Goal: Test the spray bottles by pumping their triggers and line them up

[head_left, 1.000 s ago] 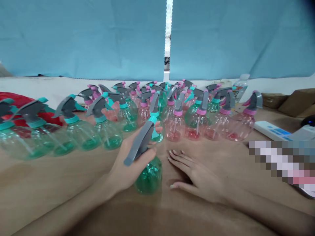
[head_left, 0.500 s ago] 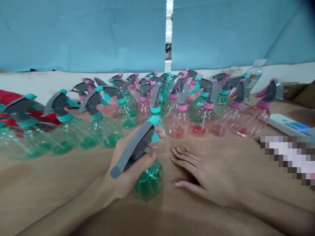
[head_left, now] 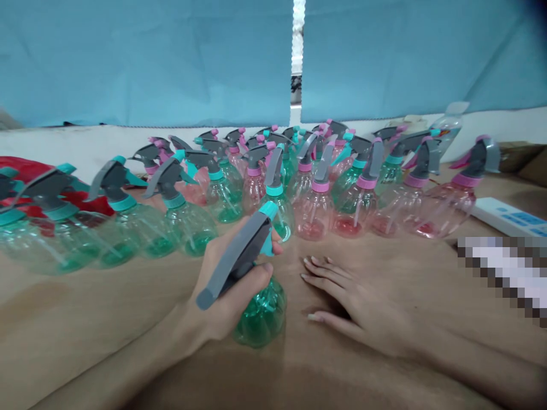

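Observation:
My left hand (head_left: 224, 296) is closed around the neck of a green spray bottle (head_left: 260, 319) that stands on the table in front of me. Its grey sprayer head with a turquoise nozzle (head_left: 268, 209) tilts up and away, and a fingertip shows at the turquoise trigger (head_left: 266, 244). My right hand (head_left: 350, 299) lies palm down on the wooden table (head_left: 299, 370), fingers spread, holding nothing, a short way right of the bottle. Just beyond both hands stands another green spray bottle (head_left: 277, 210) with a turquoise collar.
Several green spray bottles (head_left: 171, 222) line the left, in front of red cloth or plastic (head_left: 92, 202). Pink spray bottles (head_left: 314, 216) stand centre and right. A white device (head_left: 508, 216) lies at the right, near a cardboard box (head_left: 521, 162). Blue cloth (head_left: 171, 62) hangs behind.
The fingers of my left hand have drawn in at the trigger, which sits nearer the sprayer's body. The whole view has shifted slightly; my right hand stays flat on the table.

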`<state>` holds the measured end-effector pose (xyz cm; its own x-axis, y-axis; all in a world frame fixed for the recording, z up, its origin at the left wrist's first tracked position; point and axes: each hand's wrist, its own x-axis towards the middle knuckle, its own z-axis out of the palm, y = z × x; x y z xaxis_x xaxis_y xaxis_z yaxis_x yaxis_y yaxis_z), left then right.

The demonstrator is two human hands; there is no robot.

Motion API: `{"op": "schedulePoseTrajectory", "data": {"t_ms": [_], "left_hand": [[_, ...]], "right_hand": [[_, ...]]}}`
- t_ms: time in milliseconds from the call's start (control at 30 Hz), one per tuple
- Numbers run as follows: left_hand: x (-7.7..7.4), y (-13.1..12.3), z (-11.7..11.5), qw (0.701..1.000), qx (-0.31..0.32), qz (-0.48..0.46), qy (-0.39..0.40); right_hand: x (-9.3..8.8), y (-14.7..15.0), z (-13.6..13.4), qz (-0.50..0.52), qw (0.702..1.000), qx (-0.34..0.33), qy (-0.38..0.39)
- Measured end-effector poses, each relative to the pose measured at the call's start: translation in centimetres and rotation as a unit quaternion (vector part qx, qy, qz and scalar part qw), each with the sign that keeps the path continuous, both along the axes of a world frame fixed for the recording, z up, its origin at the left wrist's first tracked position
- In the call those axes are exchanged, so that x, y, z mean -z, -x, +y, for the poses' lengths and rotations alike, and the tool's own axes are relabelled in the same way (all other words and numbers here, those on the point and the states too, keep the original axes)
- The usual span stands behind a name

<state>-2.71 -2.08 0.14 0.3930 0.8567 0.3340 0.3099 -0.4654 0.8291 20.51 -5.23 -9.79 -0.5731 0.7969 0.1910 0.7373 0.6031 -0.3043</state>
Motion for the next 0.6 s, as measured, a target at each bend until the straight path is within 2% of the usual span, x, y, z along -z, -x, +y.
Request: {"op": "schedulePoseTrajectory", "data": {"t_ms": [233,600], "left_hand": [[0.6,-0.6,0.0,0.998,-0.050,0.003,-0.026],[1.2,-0.2,0.3,0.999,-0.043,0.010,-0.016]], "right_hand": [[0.1,0.0,0.0,0.021,1.000,0.000,0.007],[0.0,-0.1,0.1,0.031,0.999,0.002,0.021]]}}
